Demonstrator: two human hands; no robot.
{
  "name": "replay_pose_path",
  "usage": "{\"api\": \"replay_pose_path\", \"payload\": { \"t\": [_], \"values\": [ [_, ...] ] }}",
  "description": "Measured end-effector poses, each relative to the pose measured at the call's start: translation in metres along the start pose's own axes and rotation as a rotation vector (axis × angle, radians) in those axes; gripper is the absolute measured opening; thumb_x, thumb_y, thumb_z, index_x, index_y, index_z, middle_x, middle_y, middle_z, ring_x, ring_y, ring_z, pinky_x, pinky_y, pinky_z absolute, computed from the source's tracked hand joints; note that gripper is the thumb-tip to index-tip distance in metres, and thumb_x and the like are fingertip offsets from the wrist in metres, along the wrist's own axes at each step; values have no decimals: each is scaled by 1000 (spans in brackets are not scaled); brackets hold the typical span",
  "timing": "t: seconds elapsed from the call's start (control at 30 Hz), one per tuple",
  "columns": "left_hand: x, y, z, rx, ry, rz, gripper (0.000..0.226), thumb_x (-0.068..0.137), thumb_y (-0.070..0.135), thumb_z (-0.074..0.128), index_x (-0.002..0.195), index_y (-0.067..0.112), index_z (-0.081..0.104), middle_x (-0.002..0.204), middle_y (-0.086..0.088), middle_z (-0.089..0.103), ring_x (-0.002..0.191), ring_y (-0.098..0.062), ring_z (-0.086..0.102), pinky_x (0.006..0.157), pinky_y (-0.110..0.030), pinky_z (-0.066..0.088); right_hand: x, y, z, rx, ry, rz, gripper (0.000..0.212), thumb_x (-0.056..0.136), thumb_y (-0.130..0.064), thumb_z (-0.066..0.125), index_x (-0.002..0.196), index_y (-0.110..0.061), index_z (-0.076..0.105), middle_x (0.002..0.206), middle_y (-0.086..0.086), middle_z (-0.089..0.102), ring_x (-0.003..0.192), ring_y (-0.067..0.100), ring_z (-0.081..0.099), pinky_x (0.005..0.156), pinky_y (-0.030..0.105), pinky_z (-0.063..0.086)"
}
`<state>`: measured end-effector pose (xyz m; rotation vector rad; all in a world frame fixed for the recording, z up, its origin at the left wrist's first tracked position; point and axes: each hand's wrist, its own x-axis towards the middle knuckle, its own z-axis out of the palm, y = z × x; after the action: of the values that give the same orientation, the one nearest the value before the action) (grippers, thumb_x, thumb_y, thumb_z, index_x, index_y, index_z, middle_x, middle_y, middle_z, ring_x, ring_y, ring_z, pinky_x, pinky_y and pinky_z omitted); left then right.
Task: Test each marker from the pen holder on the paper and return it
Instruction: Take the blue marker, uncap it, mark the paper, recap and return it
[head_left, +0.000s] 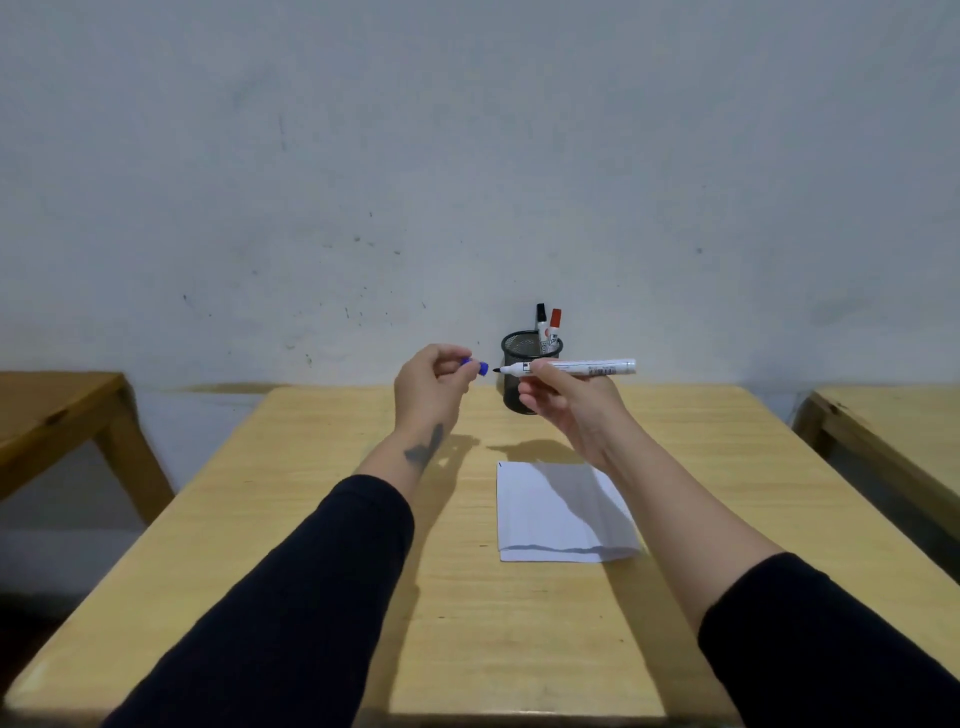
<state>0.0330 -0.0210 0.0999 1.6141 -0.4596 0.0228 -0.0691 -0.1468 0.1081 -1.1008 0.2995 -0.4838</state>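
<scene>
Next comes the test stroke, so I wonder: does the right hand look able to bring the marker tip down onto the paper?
Probably yes. The right hand holds the uncapped marker above the paper, with nothing lying between them.

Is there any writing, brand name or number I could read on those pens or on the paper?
Held marker: dark print and what looks like a barcode on the white barrel, too small to read.
Two markers in the pen holder: label print, too blurred to read.
Paper: no words, only a small dark mark at its far left corner.
</scene>
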Motion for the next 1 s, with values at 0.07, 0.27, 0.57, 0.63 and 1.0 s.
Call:
{"api": "replay_pose_path", "payload": {
  "t": [0.07,0.27,0.57,0.63,1.0],
  "values": [
    [-2,2,1,-116,-62,-43,18,86,3,65,103,8,66,90,-9,67,85,-19,64,81,-28,56,-1,-4,2,12,-8,-10,5,88,-4,64,86,1,64,75,11,64,67,20,62,70,22,58],
    [-9,9,2,-352,-123,-100,22,90,-2,58,110,1,65,89,-5,69,84,-13,67,69,-14,56,0,-10,0,38,-16,-32,3,85,0,66,87,1,63,74,11,66,63,18,66,72,26,60],
    [-16,16,0,-217,-250,-70,17,86,0,64,102,4,69,83,-7,70,79,-16,68,67,-16,57,-1,-11,-5,-10,-141,-33,11,85,4,64,95,-1,62,86,16,67,75,23,67,77,27,60],
    [-15,16,0,-166,-245,-59,16,86,-1,64,100,4,69,80,-6,69,75,-15,67,65,-15,57,-2,-9,-5,-24,-139,-27,11,85,4,64,94,-2,62,84,16,68,72,23,68,76,26,60],
    [-12,5,2,-65,-160,-23,13,87,-1,62,88,9,70,71,-4,66,66,-14,62,66,-14,56,8,4,-5,-101,-108,3,25,83,-3,69,106,-4,60,93,17,65,79,24,63,79,28,60]
  ]
}}
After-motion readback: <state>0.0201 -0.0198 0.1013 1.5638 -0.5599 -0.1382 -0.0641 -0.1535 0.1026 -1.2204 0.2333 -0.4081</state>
